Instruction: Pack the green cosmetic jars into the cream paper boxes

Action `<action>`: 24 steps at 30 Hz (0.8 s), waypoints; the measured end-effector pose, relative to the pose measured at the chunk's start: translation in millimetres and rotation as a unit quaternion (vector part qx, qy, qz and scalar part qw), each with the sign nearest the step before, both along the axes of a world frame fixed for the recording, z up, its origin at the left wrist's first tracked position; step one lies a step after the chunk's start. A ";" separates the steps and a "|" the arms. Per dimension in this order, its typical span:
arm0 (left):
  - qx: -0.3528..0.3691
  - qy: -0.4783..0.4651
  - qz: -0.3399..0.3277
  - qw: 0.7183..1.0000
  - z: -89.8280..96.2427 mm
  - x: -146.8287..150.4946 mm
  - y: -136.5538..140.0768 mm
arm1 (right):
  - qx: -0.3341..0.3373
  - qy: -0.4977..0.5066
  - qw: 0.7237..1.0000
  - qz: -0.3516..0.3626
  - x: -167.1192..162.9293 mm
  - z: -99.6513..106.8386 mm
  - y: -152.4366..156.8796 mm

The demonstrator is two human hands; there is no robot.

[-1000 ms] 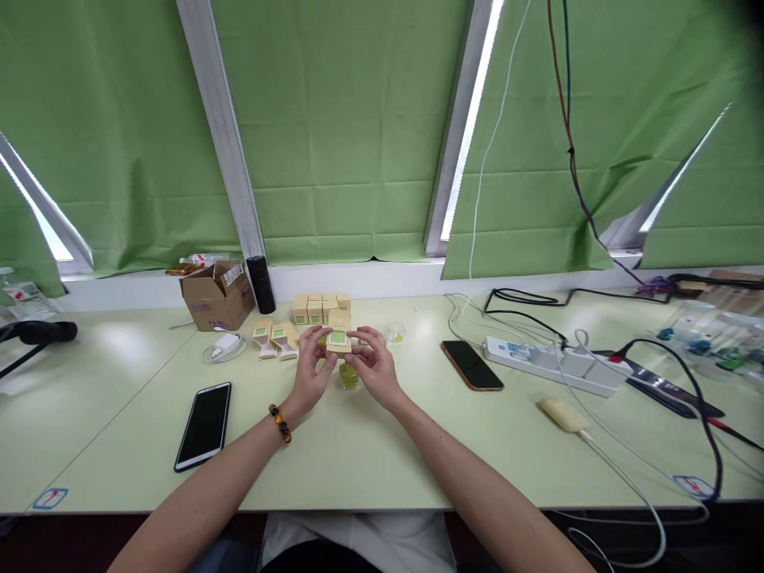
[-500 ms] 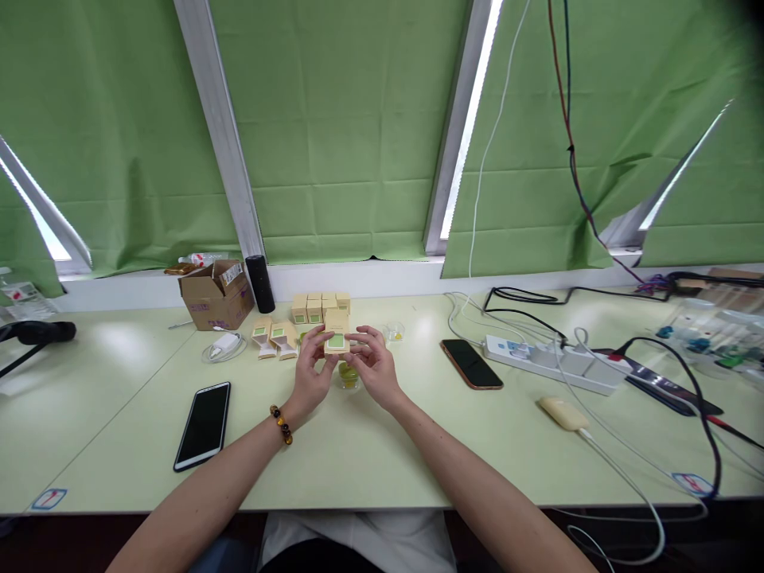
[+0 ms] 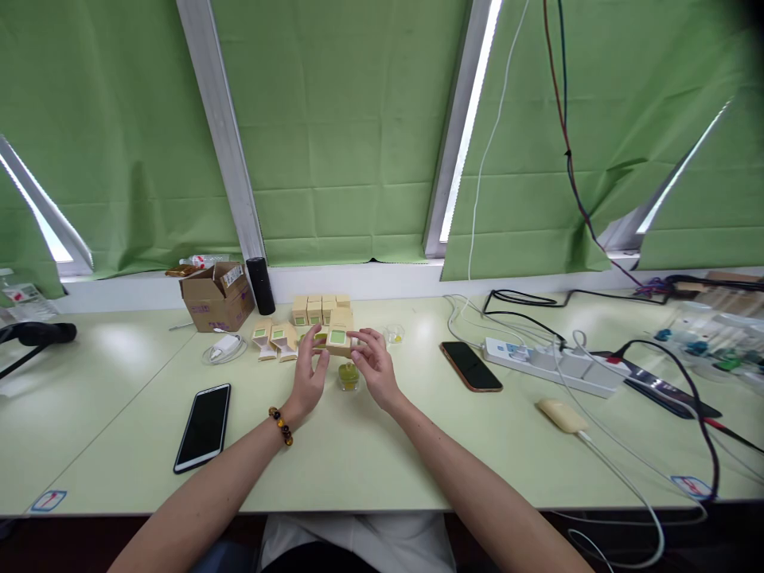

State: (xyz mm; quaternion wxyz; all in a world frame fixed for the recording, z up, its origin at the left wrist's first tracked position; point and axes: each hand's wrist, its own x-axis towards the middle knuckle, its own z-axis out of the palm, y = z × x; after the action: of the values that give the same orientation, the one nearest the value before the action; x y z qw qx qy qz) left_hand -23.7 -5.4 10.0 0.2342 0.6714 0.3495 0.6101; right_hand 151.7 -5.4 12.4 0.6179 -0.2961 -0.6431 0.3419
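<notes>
The small carton (image 3: 339, 334) sits between the hands, just beyond the glass jar (image 3: 348, 377) on the tabletop (image 3: 382, 461); the right hand (image 3: 380, 377) pinches its right edge, while the left hand (image 3: 306, 385) is loosely open beside it, apparently holding nothing. Likely light, stiff but crushable card, it wants a gentle grip on opposite side walls, near 2 opened cartons (image 3: 282, 334) leftward.

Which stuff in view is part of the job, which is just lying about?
Likely the job:
- small box between left hand and right hand
- yellow-green container
- similar boxes behind

Likely lying about:
- white-framed phone
- dark phone
- power strip
- cardboard carton
- black cylinder
</notes>
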 end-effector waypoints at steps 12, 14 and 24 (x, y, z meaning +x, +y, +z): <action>-0.012 0.019 0.069 0.997 -1.9 -8.9 18.1 | 0.184 -0.339 0.919 -0.075 -1.0 -10.4 -4.9; -0.023 0.020 0.072 0.997 -5.6 -10.4 22.8 | 0.173 -0.333 0.924 -0.072 1.0 -9.5 -3.4; -0.105 0.069 0.027 0.992 -25.2 -42.2 55.5 | 0.048 -0.313 0.936 -0.155 18.0 4.7 7.6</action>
State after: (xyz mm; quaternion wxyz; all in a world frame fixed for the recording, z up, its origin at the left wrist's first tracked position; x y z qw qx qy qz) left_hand -66.0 50.1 -15.3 0.2621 0.6736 0.4449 0.5287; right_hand 169.7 2.2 17.2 0.4439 -0.4544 -0.7657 0.1007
